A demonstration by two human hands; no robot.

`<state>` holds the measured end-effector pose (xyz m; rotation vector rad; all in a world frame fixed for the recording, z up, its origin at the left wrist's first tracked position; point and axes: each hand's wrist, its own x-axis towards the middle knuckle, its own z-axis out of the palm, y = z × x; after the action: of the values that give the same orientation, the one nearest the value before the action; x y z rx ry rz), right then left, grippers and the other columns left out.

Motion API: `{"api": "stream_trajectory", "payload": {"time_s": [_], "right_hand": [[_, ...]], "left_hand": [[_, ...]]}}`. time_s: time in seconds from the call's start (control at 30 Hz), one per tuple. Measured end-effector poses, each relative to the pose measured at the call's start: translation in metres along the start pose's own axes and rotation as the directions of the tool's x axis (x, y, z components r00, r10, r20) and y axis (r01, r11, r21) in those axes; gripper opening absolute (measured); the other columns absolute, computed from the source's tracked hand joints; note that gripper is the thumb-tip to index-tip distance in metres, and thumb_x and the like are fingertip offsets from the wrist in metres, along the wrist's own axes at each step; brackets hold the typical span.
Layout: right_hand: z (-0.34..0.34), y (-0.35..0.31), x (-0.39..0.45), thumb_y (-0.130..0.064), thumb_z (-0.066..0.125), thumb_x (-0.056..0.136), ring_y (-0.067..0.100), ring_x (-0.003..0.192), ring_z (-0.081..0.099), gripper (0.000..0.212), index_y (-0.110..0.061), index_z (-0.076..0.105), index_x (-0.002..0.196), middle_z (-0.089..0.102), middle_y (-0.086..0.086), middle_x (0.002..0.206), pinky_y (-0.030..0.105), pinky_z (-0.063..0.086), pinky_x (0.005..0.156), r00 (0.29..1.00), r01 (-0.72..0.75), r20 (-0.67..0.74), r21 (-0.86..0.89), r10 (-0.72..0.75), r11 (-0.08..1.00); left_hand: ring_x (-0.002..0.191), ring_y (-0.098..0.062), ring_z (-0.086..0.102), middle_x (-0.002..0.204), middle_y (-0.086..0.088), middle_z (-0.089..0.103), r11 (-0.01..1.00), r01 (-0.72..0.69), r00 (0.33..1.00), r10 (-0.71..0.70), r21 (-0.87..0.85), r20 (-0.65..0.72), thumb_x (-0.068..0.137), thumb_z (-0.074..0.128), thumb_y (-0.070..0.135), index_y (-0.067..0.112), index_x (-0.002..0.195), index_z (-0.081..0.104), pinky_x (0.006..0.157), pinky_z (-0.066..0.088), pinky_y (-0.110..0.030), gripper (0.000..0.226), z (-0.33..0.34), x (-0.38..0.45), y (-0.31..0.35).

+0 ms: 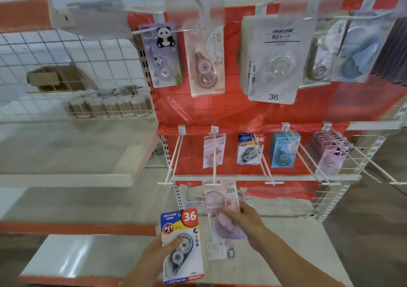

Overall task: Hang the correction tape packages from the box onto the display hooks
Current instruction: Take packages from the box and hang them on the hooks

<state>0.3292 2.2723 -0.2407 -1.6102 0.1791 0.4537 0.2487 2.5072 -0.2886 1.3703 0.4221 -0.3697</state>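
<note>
Red backing [231, 115] lines the rack before us, where panda packs [161, 55], a white pack [274, 60] and blue packs [284, 150] hang on hooks. Our left hand [152, 258] has its grip clamped on a blue-and-yellow pack [181, 246], thumb across its front. Our right hand [241, 217] pinches a pink pack [222, 212] just under the tip of a long hook [213, 154], with more pink packs [214, 150] at the hook's back. To the left, one hook [174, 159] stands bare; below lies a white shelf [83, 256].
</note>
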Motion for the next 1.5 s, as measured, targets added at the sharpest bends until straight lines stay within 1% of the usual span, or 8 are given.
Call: {"api": "stream_trajectory", "payload": {"time_s": [0.27, 0.43, 0.6, 0.87, 1.03, 1.23, 1.3, 1.5], "right_hand": [[0.013, 0.001, 0.021, -0.009, 0.064, 0.088, 0.016, 0.072, 0.064, 0.005, -0.012, 0.066, 0.090, 0.069, 0.006, 0.084, 0.017, 0.051, 0.060, 0.998, 0.037, 0.047, -0.009, -0.036, 0.999], [0.021, 0.020, 0.018, -0.018, 0.066, 0.087, 0.018, 0.085, 0.066, 0.007, -0.020, 0.065, 0.094, 0.070, 0.003, 0.091, 0.029, 0.052, 0.075, 0.998, 0.069, -0.012, -0.012, -0.069, 0.998], [0.030, 0.027, 0.017, -0.023, 0.065, 0.088, 0.019, 0.093, 0.066, 0.017, -0.019, 0.063, 0.105, 0.070, 0.003, 0.098, 0.028, 0.053, 0.076, 0.994, 0.066, -0.090, 0.004, -0.065, 0.998], [0.029, 0.024, 0.021, -0.025, 0.062, 0.091, 0.013, 0.089, 0.065, 0.019, -0.017, 0.060, 0.108, 0.068, 0.001, 0.099, 0.019, 0.052, 0.067, 0.989, 0.061, -0.134, 0.014, -0.059, 0.998], [0.027, 0.001, 0.056, -0.031, 0.061, 0.090, 0.015, 0.078, 0.063, 0.016, -0.017, 0.065, 0.083, 0.067, -0.002, 0.081, 0.019, 0.047, 0.060, 0.981, 0.037, -0.189, -0.049, -0.046, 0.998], [0.031, -0.017, 0.121, -0.067, 0.061, 0.074, 0.026, 0.089, 0.066, 0.062, -0.008, 0.067, 0.094, 0.069, 0.008, 0.092, 0.041, 0.054, 0.085, 0.962, -0.054, -0.271, -0.060, 0.036, 0.997], [0.033, -0.024, 0.140, -0.068, 0.061, 0.075, 0.027, 0.093, 0.065, 0.065, -0.009, 0.064, 0.102, 0.067, 0.007, 0.097, 0.039, 0.053, 0.086, 0.957, -0.079, -0.284, -0.041, 0.064, 0.996], [0.039, -0.035, 0.191, -0.054, 0.068, 0.079, 0.031, 0.101, 0.062, 0.066, -0.002, 0.058, 0.119, 0.064, 0.013, 0.113, 0.040, 0.052, 0.090, 0.935, -0.097, -0.343, 0.009, 0.094, 0.995]], "left_hand": [[0.099, -0.035, 0.068, 0.110, -0.017, 0.070, 0.997, -0.017, 1.000, 0.017, -0.076, 0.011, 0.059, 0.086, 0.028, 0.004, 0.120, 0.060, 0.075, 0.056, -0.038, 0.070, -0.003, 0.028, 0.008], [0.103, -0.035, 0.066, 0.113, -0.016, 0.069, 0.999, 0.035, 0.998, -0.033, -0.028, 0.044, 0.054, 0.086, 0.038, 0.007, 0.122, 0.059, 0.093, 0.051, -0.049, 0.080, -0.013, 0.035, 0.013], [0.101, -0.034, 0.067, 0.111, -0.015, 0.070, 0.996, 0.088, 0.993, -0.089, 0.012, 0.083, 0.079, 0.074, 0.026, 0.007, 0.123, 0.058, 0.089, 0.053, -0.046, 0.050, -0.021, 0.043, 0.010], [0.100, -0.035, 0.068, 0.110, -0.015, 0.070, 0.993, 0.119, 0.983, -0.120, 0.018, 0.140, 0.075, 0.079, 0.027, 0.006, 0.122, 0.058, 0.089, 0.052, -0.046, 0.055, -0.018, 0.054, 0.004], [0.096, -0.032, 0.069, 0.105, -0.014, 0.072, 0.990, 0.125, 0.980, -0.134, 0.071, 0.147, 0.073, 0.072, 0.021, 0.005, 0.118, 0.060, 0.086, 0.053, -0.043, 0.049, -0.014, 0.060, -0.002], [0.100, -0.038, 0.067, 0.108, -0.020, 0.070, 0.986, 0.164, 0.976, -0.165, 0.020, 0.140, 0.064, 0.088, 0.017, 0.002, 0.120, 0.060, 0.094, 0.049, -0.050, 0.063, -0.030, 0.074, -0.013], [0.098, -0.036, 0.068, 0.107, -0.019, 0.070, 0.987, 0.157, 0.978, -0.158, 0.019, 0.137, 0.064, 0.085, 0.016, 0.003, 0.120, 0.060, 0.092, 0.050, -0.048, 0.064, -0.034, 0.081, -0.015], [0.099, -0.025, 0.069, 0.107, -0.010, 0.072, 0.986, 0.112, 0.983, -0.128, 0.126, 0.130, 0.027, 0.096, 0.048, 0.013, 0.113, 0.064, 0.088, 0.052, -0.039, 0.098, -0.037, 0.098, -0.011]]}}
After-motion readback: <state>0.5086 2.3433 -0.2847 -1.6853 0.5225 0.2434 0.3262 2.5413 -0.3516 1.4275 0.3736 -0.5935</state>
